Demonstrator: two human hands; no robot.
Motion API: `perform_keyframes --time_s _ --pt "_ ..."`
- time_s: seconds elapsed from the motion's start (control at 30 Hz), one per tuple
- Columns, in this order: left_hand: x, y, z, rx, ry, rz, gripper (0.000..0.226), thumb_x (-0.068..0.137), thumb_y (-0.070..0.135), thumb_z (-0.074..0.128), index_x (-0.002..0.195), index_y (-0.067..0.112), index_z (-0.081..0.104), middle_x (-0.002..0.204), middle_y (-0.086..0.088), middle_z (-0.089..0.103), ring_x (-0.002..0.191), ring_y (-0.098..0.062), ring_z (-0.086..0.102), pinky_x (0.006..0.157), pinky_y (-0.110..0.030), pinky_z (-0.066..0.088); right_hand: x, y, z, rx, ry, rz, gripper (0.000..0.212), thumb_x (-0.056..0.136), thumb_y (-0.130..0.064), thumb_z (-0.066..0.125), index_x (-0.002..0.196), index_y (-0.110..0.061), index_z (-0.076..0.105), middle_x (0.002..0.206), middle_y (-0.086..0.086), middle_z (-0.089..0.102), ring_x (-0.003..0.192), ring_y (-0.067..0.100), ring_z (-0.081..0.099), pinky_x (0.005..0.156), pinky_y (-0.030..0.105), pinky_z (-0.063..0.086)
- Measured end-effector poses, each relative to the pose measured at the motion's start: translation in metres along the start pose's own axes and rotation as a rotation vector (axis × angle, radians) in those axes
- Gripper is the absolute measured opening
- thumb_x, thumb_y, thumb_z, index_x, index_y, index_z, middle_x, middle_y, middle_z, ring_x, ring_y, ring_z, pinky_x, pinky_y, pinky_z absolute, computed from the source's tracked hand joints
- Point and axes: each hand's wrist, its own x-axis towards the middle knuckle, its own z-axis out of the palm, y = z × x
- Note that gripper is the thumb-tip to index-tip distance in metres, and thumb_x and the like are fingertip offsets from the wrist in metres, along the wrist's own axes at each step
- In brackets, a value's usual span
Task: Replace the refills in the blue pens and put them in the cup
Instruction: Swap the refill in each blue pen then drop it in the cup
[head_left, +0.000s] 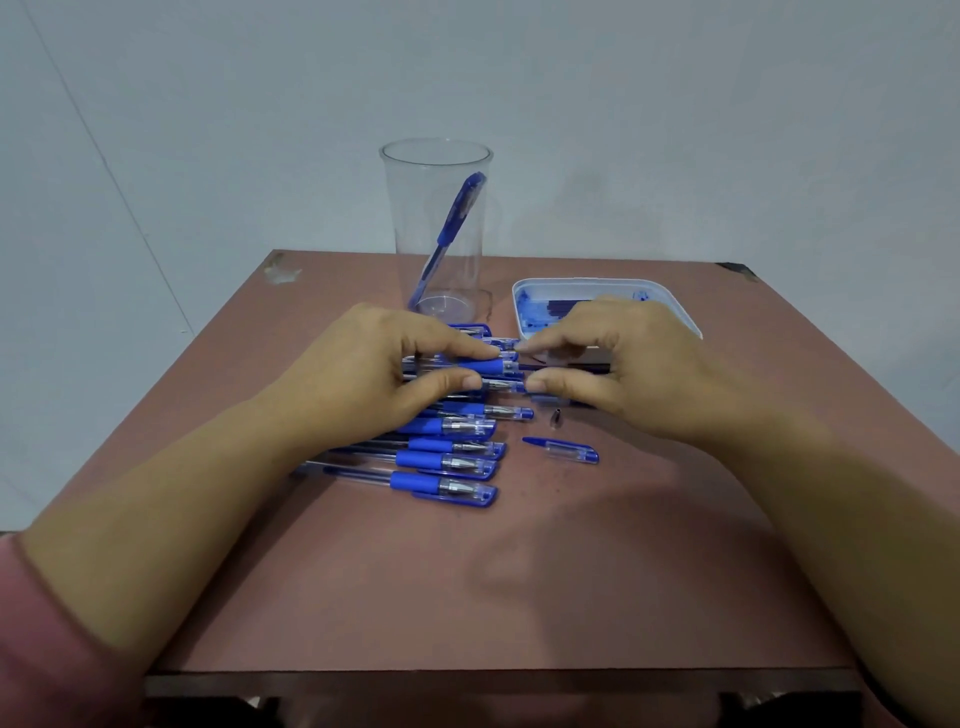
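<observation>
Fingers of the left hand (384, 369) pinch the blue pen (488, 368) by its grip to steady it while the right hand (623, 364) pinches its refill (540, 367), cup (415, 208) waiting at the far edge of the table (727, 519).

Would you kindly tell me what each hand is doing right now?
Left hand: grips a blue pen.
Right hand: pinches its refill.
</observation>
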Motion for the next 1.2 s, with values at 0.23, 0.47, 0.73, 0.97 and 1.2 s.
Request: perform_keyframes --time_s 0.23,0.47,0.73,0.97,1.2 --pt "0.0 -0.002 -0.002 -0.026 0.034 -0.032 0.032 0.08 0.048 0.063 0.109 0.039 0.07 0.089 0.029 0.067 0.078 0.017 0.059 0.071 -0.001 0.038 -0.01 0.009 -0.018 0.04 -0.006 0.091 0.016 0.08 -0.023 0.074 0.082 -0.034 0.063 0.084 -0.018 0.064 0.084 0.006 0.06 0.073 0.022 0.047" --pt "-0.001 0.003 -0.004 -0.035 0.038 -0.016 0.028 0.082 0.036 0.068 0.11 0.033 0.071 0.086 0.031 0.063 0.069 0.022 0.053 0.066 0.002 0.035 -0.004 0.001 -0.007 0.063 -0.034 0.068 0.019 0.081 -0.041 0.072 0.096 -0.049 0.063 0.09 -0.026 0.066 0.089 -0.004 0.061 0.077 0.012 0.045" --pt "-0.001 0.003 -0.009 -0.057 0.046 -0.049 0.026 0.083 0.024 0.073 0.109 0.029 0.072 0.076 0.033 0.058 0.061 0.021 0.051 0.06 0.002 0.033 -0.01 0.002 -0.015 0.128 0.108 0.04 0.011 0.08 -0.017 0.066 0.089 -0.024 0.064 0.078 -0.009 0.063 0.077 0.012 0.06 0.074 0.015 0.046" --pt "0.0 0.002 -0.009 -0.051 0.035 -0.027 0.028 0.081 0.039 0.069 0.105 0.051 0.062 0.085 0.038 0.061 0.082 0.015 0.061 0.072 -0.002 0.039 -0.002 -0.008 0.0 0.139 0.073 0.002 0.026 0.085 -0.023 0.073 0.103 -0.039 0.063 0.085 -0.021 0.064 0.086 0.008 0.062 0.078 0.011 0.045" --pt "0.0 0.003 -0.008 -0.042 0.031 0.014 0.028 0.08 0.045 0.065 0.107 0.052 0.062 0.088 0.042 0.06 0.088 0.009 0.064 0.077 -0.009 0.047 -0.003 -0.008 0.003 0.154 0.062 0.013 0.019 0.087 -0.019 0.069 0.096 -0.036 0.067 0.086 -0.02 0.064 0.086 0.006 0.063 0.076 0.012 0.045"
